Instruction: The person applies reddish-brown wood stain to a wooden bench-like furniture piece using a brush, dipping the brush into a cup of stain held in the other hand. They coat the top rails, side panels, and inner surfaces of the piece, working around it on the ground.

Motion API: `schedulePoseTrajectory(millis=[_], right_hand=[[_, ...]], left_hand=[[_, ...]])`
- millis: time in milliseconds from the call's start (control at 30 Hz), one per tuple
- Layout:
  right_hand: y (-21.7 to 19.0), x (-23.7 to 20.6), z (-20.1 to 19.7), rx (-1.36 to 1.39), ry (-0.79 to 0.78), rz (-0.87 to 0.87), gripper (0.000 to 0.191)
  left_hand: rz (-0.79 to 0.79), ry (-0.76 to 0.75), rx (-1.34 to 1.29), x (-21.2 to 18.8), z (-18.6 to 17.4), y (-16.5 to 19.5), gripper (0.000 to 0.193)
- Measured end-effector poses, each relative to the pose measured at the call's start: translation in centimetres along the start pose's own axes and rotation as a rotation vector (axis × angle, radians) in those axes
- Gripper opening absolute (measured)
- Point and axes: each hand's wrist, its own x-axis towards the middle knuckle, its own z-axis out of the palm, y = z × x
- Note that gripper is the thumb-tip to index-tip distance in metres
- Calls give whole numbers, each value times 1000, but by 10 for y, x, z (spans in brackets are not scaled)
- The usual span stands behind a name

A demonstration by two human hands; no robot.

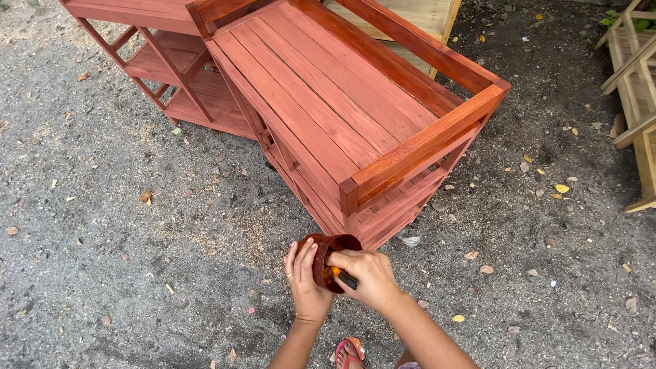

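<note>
While left hand (305, 281) fingers wrap tilted stain cup (329, 258) at 6 o'clock below red-stained rack (342, 116), right hand (365, 277) fingers pinch brush (344, 278) inside; tilt could slop stain onto gravel (102, 225), sandal (350, 352).

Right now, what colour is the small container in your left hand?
Dark reddish-brown, stained like the wooden rack; the container shows best in the head view, held by the left hand.

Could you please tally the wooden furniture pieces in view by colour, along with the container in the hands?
Red-stained wooden racks: 2
Unstained pale wooden frames: 2
Stain-coated container, held by left hand and right hand: 1
Total: 5
</note>
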Motion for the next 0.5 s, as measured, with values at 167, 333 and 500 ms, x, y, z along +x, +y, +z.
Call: schedulePoseTrajectory(millis=[167, 333, 500], right_hand=[[-2, -15, -25, 238, 341, -47, 32], [15, -24, -18, 903, 457, 335, 26], [48, -38, 4, 1457, 777, 822, 29]], left_hand=[[-76, -8, 11, 14, -4, 9, 96], [-445, -72, -150, 23, 4, 29, 107], [-614, -93, -377, 25, 21, 45, 99]])
